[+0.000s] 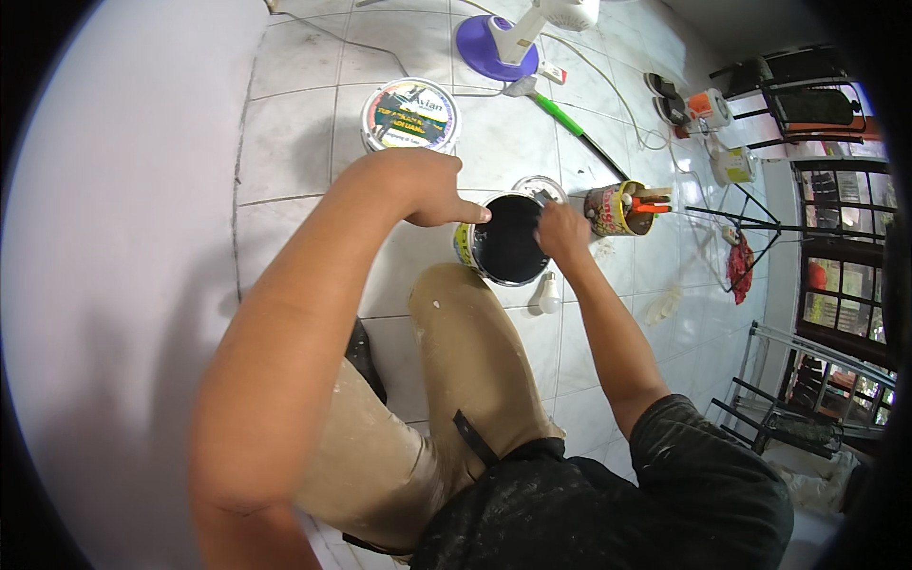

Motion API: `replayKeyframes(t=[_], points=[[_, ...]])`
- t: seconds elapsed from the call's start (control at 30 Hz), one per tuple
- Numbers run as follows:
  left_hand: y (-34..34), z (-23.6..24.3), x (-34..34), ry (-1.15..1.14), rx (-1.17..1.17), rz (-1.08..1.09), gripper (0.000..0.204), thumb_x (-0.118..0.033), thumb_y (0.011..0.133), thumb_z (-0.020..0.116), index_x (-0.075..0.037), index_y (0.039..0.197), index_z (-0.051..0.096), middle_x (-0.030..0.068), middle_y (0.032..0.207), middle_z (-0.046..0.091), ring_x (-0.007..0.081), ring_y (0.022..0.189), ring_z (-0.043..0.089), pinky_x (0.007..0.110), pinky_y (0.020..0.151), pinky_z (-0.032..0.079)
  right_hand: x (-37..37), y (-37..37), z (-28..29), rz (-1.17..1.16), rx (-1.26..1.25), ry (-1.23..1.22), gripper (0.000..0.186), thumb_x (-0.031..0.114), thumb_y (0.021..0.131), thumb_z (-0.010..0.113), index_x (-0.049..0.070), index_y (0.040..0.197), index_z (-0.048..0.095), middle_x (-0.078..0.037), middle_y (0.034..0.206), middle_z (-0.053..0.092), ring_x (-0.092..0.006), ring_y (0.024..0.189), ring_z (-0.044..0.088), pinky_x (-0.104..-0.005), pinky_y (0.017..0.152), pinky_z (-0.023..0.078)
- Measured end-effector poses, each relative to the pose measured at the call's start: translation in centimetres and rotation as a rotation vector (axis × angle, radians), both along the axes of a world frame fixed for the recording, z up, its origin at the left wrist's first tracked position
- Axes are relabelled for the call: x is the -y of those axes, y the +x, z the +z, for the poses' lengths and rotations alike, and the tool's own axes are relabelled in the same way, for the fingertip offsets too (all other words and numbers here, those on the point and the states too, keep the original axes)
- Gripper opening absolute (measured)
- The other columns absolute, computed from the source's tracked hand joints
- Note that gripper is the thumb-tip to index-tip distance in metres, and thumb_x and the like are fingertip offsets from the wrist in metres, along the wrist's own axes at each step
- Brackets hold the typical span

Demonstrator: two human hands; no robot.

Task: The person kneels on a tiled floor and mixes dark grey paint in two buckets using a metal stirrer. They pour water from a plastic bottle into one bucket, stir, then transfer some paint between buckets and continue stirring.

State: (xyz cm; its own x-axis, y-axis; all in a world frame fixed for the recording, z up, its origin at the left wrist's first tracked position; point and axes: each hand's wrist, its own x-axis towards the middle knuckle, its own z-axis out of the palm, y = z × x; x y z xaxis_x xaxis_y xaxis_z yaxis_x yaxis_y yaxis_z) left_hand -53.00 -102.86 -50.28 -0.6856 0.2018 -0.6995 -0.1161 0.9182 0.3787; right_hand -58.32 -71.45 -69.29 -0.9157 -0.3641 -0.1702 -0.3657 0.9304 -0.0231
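A round, open can of black paint (513, 242) stands on the tiled floor before my knees. My left hand (427, 188) reaches over from the left, its thumb on the can's rim and its other fingers mostly hidden. At the can's right side my right hand (565, 233) is closed and slightly blurred. A small grey end of something shows by its fingers, too little to name. Behind the can lies a round, paint-smeared lid (540, 186). A white light bulb (550, 294) rests by the can's near right side.
A lidded paint tub (410, 116) stands beyond my left hand. To the right sits a yellow tin (627, 211) holding orange-handled tools. Farther back are a green-handled scraper (560, 116), a purple-based fan (499, 47) and cables. Black chairs (807, 109) stand along the right.
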Motion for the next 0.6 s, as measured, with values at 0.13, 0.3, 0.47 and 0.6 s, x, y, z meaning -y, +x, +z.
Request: replayKeyframes(t=[0.13,0.3,0.47,0.6], points=[[-0.1,0.7,-0.5,0.077,-0.036,0.001,0.105,-0.079,0.095,0.064,-0.005,0.167,0.045,0.0207,0.165,0.055,0.0363,0.15,0.056,0.048,0.122,0.046,-1.2,1.5,-2.3,0.562,0.306,0.049,0.021,0.021,0.088,0.076,0.002,0.082,0.075,-0.025,0.091,0.078,-0.0436,0.088,0.078,-0.0546,0.078,0.063],[-0.2,0.1,-0.1,0.0,-0.011,-0.019,0.104,-0.078,0.095,0.065,-0.005,0.167,0.044,0.0205,0.164,0.055,0.0362,0.15,0.055,0.047,0.123,0.045,0.5,1.1,1.4,-0.107,0.165,0.072,0.02,0.02,0.083,0.075,0.0,0.085,0.076,-0.026,0.088,0.076,-0.0478,0.09,0.075,-0.056,0.082,0.061],[0.3,-0.1,0.3,0.06,-0.046,-0.034,0.102,-0.077,0.095,0.065,-0.004,0.163,0.049,0.0213,0.159,0.06,0.0368,0.144,0.059,0.049,0.119,0.048,2.6,1.2,-0.7,0.187,0.124,-0.284,0.019,0.018,0.079,0.074,0.001,0.086,0.08,-0.026,0.089,0.077,-0.0468,0.087,0.076,-0.0525,0.081,0.062],[0.1,0.8,0.0,0.038,-0.024,-0.044,0.1,-0.076,0.094,0.067,-0.001,0.159,0.053,0.0225,0.153,0.064,0.0373,0.139,0.063,0.051,0.115,0.051,0.6,1.0,0.6,0.147,0.217,0.079,0.019,0.02,0.082,0.073,0.002,0.084,0.079,-0.028,0.088,0.077,-0.0475,0.085,0.076,-0.051,0.079,0.063]])
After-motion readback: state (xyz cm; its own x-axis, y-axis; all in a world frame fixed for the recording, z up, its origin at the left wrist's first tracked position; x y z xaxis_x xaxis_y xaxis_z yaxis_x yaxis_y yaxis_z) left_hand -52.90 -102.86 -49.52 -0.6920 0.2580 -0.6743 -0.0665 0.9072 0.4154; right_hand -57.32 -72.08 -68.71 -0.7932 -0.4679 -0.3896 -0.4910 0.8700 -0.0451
